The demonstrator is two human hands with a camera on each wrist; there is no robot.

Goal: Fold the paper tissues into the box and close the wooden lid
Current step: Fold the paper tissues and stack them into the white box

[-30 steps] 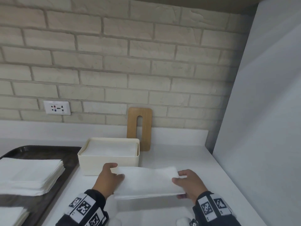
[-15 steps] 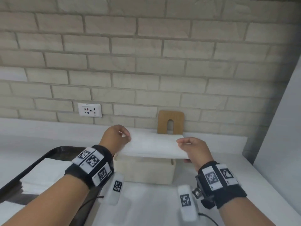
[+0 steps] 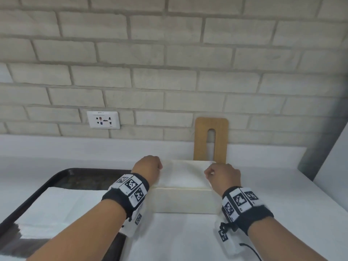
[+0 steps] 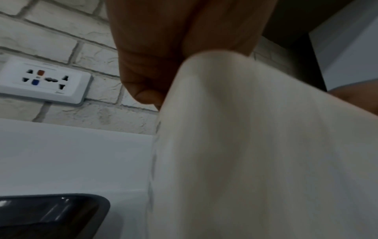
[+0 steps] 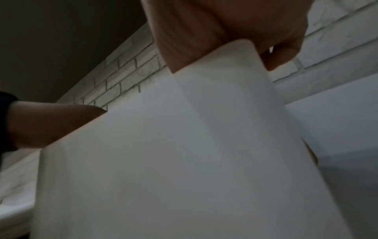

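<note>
Pale brick wall (image 3: 169,72) fills most of the background, with a white power socket (image 3: 103,120) set into it low on the left. Below that runs a white surface (image 3: 282,194) with a short white upstand along the back, and a plain white panel (image 3: 335,157) closes off the right side.

On the left of the surface sits a dark tray (image 3: 62,178) holding a stack of white paper tissues (image 3: 62,208), pretty big pile. Just to the right of the tray is the cream tissue box (image 3: 184,202), open on top. The wooden lid (image 3: 211,141) isn't on it at all, it's standing upright on its short end behind the box, leaning on the wall, slot running vertically.

Both hands are up over the box holding one folded tissue (image 3: 183,174) stretched between them, right above the box opening, and its lower part looks like it's touching the rim, hard to say for sure. Left hand (image 3: 148,168) is curled and pinching the tissue's left end; the left wrist view shows the paper hanging down from the fingers (image 4: 147,95). Right hand (image 3: 223,176) does the same on the right end, with the sheet draping down out of the grip in the right wrist view. Both wrists wear black bands with square marker tags (image 3: 131,185).
</note>
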